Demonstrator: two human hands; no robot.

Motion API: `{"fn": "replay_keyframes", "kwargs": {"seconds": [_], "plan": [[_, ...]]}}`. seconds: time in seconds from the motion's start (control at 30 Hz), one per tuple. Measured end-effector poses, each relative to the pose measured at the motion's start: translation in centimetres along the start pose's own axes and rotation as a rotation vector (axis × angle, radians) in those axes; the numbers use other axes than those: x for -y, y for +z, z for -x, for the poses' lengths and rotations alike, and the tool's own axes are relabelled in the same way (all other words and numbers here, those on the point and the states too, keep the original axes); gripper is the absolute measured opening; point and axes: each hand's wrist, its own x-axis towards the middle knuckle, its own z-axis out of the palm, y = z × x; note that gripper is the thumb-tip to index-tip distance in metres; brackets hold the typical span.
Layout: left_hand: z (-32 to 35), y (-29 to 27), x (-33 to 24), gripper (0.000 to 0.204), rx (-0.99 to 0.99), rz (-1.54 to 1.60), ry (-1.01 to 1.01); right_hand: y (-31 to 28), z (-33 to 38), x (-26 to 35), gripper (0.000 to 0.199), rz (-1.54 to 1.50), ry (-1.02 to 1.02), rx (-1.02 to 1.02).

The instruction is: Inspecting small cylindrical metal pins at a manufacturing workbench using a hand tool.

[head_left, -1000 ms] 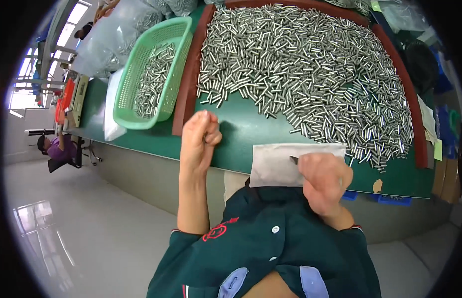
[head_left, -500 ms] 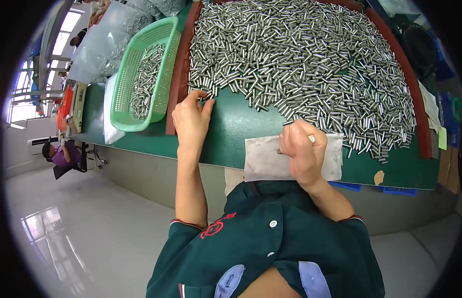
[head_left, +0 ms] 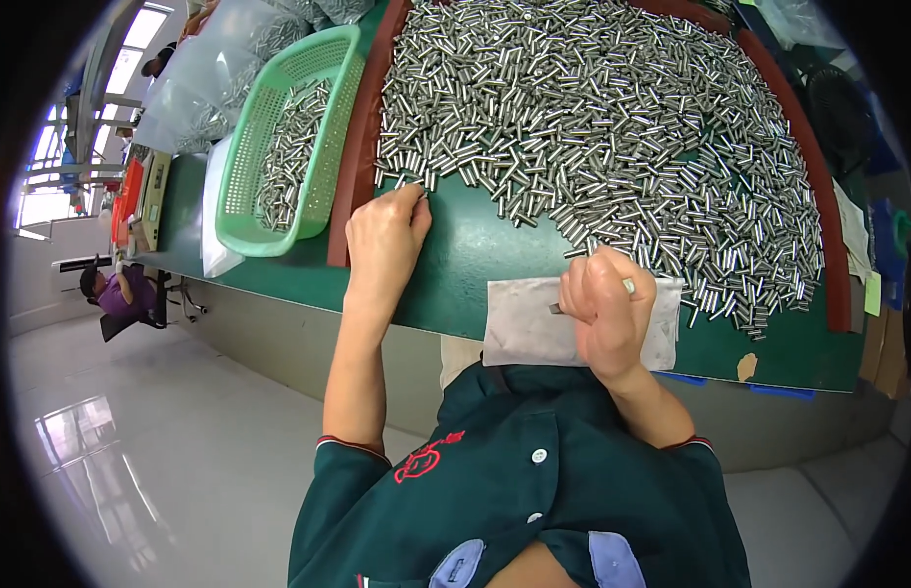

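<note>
Many short silvery metal pins [head_left: 593,108] lie in a wide layer on the green tabletop [head_left: 455,255]. At the near left edge of this layer is my left hand [head_left: 385,230], its thumb and index finger closed together on a metal pin, mostly hidden by the fingers. My right hand [head_left: 609,304] is closed in a fist above a greyish-white cloth [head_left: 524,323] at the table's front edge. A dark end pokes out at the fist's left side and a pale end at its right; what it grips I cannot make out.
Dark red strips [head_left: 362,147] border the pins. A green plastic basket [head_left: 313,196] of pins stands at left, near clear bags [head_left: 196,93] of parts. Farther left is a scale [head_left: 152,201]. A seated person in purple [head_left: 125,291] is beyond. A tan patch [head_left: 746,367] marks the front right edge.
My left thumb and index finger, apart before, have come together, and the hand has shifted slightly right. My right fist has moved a little right and down in the picture, still closed.
</note>
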Motion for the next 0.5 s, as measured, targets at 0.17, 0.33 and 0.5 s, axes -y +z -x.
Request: {"fn": "replay_keyframes", "kwargs": {"seconds": [0.17, 0.33, 0.5], "plan": [[0.2, 0.0, 0.1, 0.007, -0.029, 0.014, 0.053, -0.2, 0.2, 0.1, 0.033, -0.044, 0.020, 0.011], [2.4, -0.8, -2.2, 0.007, -0.014, 0.294, -0.065, -0.1, 0.2, -0.1, 0.030, -0.064, 0.023, -0.020], [4.1, -0.8, -3.7, 0.008, -0.065, 0.479, -0.137, 0.0, -0.1, -0.2, 0.032, -0.063, -0.072, -0.027]]}}
